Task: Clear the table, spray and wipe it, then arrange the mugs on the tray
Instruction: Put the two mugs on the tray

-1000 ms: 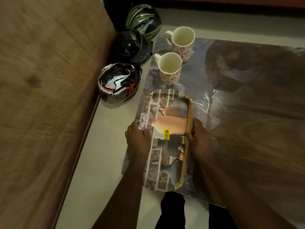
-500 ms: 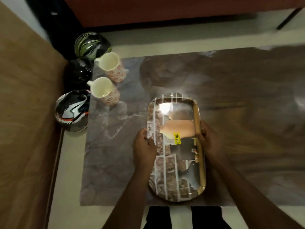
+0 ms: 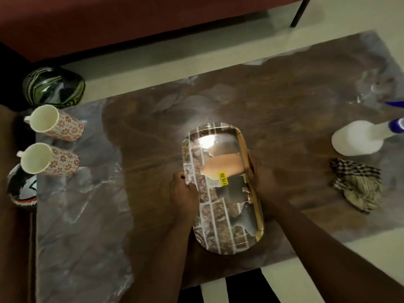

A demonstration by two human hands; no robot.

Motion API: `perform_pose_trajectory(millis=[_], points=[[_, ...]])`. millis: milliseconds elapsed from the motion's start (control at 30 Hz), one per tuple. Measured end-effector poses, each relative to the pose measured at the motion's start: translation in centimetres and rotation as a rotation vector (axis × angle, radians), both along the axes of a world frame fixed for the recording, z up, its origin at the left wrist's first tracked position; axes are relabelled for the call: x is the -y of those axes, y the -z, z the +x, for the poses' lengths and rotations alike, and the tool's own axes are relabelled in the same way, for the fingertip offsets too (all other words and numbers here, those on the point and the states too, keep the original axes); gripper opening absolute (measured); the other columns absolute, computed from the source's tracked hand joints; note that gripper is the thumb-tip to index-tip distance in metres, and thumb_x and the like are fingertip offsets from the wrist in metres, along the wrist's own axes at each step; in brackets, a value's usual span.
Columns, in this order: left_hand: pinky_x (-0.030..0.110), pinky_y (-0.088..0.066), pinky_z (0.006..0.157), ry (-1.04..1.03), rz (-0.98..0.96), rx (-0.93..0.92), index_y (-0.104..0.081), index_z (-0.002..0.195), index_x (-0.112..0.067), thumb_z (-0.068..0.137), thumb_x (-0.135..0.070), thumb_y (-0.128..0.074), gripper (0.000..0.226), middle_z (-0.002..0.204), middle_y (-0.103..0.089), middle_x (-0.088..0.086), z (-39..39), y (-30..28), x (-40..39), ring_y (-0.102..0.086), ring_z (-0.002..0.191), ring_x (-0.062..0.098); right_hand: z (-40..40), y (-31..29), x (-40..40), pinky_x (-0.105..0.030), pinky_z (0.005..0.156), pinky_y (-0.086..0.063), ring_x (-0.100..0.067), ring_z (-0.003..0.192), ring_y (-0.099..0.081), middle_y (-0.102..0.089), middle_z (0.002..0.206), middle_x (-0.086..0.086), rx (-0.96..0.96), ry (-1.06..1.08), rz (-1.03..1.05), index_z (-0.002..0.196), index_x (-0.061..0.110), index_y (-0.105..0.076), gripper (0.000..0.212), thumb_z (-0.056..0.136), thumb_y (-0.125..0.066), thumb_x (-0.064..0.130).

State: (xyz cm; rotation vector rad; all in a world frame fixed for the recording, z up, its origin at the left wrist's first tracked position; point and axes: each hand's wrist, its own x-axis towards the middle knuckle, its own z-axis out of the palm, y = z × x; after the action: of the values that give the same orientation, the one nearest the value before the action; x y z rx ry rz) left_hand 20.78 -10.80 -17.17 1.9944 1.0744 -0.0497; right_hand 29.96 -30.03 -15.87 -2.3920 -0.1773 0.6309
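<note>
So, going L to R: two floral mugs sit at far left of frame, upper mug (image 3: pixel 55 123) and lower mug (image 3: pixel 48 159), both upright on the counter (image 3: pixel 135 215), handles pointing to the left edge, close together but apart. Helmets lie on the floor beyond the counter's left end: a green-black one (image 3: pixel 53 87) upper left, a red-white one (image 3: pixel 20 189) partly hidden under the lower mug.

Centre frame: tray (image 3: pixel 220 186), long axis running roughly top-to-bottom of frame w/ slight tilt, yellow price sticker (image 3: pixel 223 179) mid-tray. Left hand (image 3: pixel 183 193) grips its left long rim, right hand (image 3: pixel 261 178) grips the right rim, thumbs over the edge. Can't tell if the tray rests flat or is held just above the surface.

Key relation: mugs lie well left of the tray, so the left hand is nearer; reach goes across bare counter, nothing between.

Right side: white spray bottle (image 3: pixel 358 137) on its side, blue nozzle toward the right edge; crumpled checked cloth (image 3: pixel 356 184) just below it. Both well apart from the tray.

Surface is glossy wood-look w/ glare and clear plastic film; pale floor, a red-brown sofa (image 3: pixel 109 22) along the top. Looks like mug-arranging stage
</note>
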Motion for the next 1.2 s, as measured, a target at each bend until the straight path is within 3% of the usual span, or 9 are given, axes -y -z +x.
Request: perform_pose_trajectory(millis=[233, 367, 533, 600, 733, 867, 1000, 1100, 1200], points=[[0.041, -0.048, 0.095, -0.069, -0.006, 0.099, -0.052, 0.130, -0.009, 0.087, -0.014, -0.065, 0.045, 0.119, -0.060, 0.014, -0.4, -4.1, -3.1, -0.058, 0.110, 0.028, -1.0, -3.7, -4.9, -0.051, 0.088, -0.044, -0.045, 0.104, -0.052, -0.053, 0.120, -0.026, 0.287, -0.088, -0.169, 0.139, 0.005, -0.041, 0.052, 0.093, -0.057, 0.022], [0.043, -0.045, 0.100, -0.008, 0.259, 0.249, -0.057, 0.126, -0.008, 0.084, -0.011, -0.068, 0.043, 0.122, -0.059, 0.014, -1.7, -9.6, -10.5, -0.054, 0.116, 0.030, -2.6, -7.0, -14.7, -0.045, 0.087, -0.046, -0.035, 0.104, -0.054, -0.056, 0.120, -0.017, 0.342, -0.354, 0.039, 0.135, 0.011, -0.048, 0.052, 0.087, -0.065, 0.021], [0.049, -0.043, 0.098, -0.056, 0.571, 0.240, -0.062, 0.118, -0.002, 0.078, -0.011, -0.073, 0.042, 0.115, -0.062, 0.020, -5.0, -13.0, -23.6, -0.055, 0.110, 0.041, -2.4, -9.7, -29.7, -0.030, 0.091, -0.039, -0.026, 0.112, -0.051, -0.053, 0.128, -0.010, 0.443, -0.682, 0.132, 0.132, 0.017, -0.051, 0.048, 0.086, -0.063, 0.016], [0.049, -0.043, 0.097, -0.083, 0.669, 0.173, -0.061, 0.121, -0.005, 0.076, -0.021, -0.077, 0.051, 0.120, -0.059, 0.021, -5.9, -12.2, -28.0, -0.053, 0.113, 0.042, -1.5, -9.7, -35.3, -0.037, 0.101, -0.038, -0.029, 0.124, -0.044, -0.045, 0.139, -0.012, 0.506, -0.790, 0.102, 0.137, 0.018, -0.045, 0.055, 0.085, -0.063, 0.016], [0.048, -0.032, 0.110, -0.012, 0.562, -0.078, -0.040, 0.145, -0.023, 0.072, -0.054, -0.075, 0.086, 0.149, -0.038, 0.014, -6.6, -10.4, -32.8, -0.036, 0.137, 0.034, 0.1, -9.1, -43.7, -0.046, 0.112, -0.029, -0.035, 0.141, -0.020, -0.007, 0.158, -0.012, 0.512, -0.787, -0.054, 0.145, 0.027, -0.028, 0.067, 0.088, -0.061, 0.015], [0.048, -0.037, 0.108, 0.027, 0.430, -0.083, -0.029, 0.147, -0.028, 0.073, -0.055, -0.072, 0.090, 0.155, -0.027, 0.011, -6.4, -8.0, -34.3, -0.037, 0.137, 0.035, -0.7, -7.8, -48.5, -0.044, 0.106, -0.036, -0.037, 0.139, -0.022, -0.001, 0.158, -0.013, 0.433, -0.809, -0.094, 0.139, 0.023, -0.039, 0.057, 0.088, -0.061, 0.011], [0.046, -0.048, 0.094, 0.020, 0.455, -0.038, -0.036, 0.141, -0.023, 0.078, -0.049, -0.070, 0.076, 0.153, -0.029, 0.005, -6.2, -6.1, -34.7, -0.047, 0.123, 0.035, -1.4, -5.5, -50.2, -0.042, 0.089, -0.046, -0.039, 0.125, -0.038, -0.016, 0.157, -0.011, 0.546, -0.851, -0.227, 0.134, 0.013, -0.042, 0.042, 0.093, -0.049, 0.007], [0.045, -0.049, 0.087, 0.028, 0.457, 0.033, -0.038, 0.138, -0.023, 0.079, -0.046, -0.070, 0.071, 0.146, -0.037, 0.000, -6.0, -5.5, -35.1, -0.052, 0.115, 0.033, -0.7, -4.2, -50.5, -0.041, 0.077, -0.048, -0.037, 0.104, -0.053, -0.045, 0.135, -0.016, 0.562, -0.842, -0.231, 0.126, 0.007, -0.046, 0.033, 0.093, -0.047, 0.006], [0.046, -0.048, 0.089, 0.020, 0.414, 0.095, -0.034, 0.141, -0.023, 0.074, -0.038, -0.076, 0.081, 0.141, -0.044, 0.003, -5.6, -5.2, -35.8, -0.054, 0.114, 0.033, -0.1, -3.6, -51.0, -0.040, 0.076, -0.048, -0.035, 0.099, -0.056, -0.057, 0.118, -0.016, 0.622, -0.841, -0.223, 0.117, 0.005, -0.053, 0.024, 0.094, -0.050, 0.007]])
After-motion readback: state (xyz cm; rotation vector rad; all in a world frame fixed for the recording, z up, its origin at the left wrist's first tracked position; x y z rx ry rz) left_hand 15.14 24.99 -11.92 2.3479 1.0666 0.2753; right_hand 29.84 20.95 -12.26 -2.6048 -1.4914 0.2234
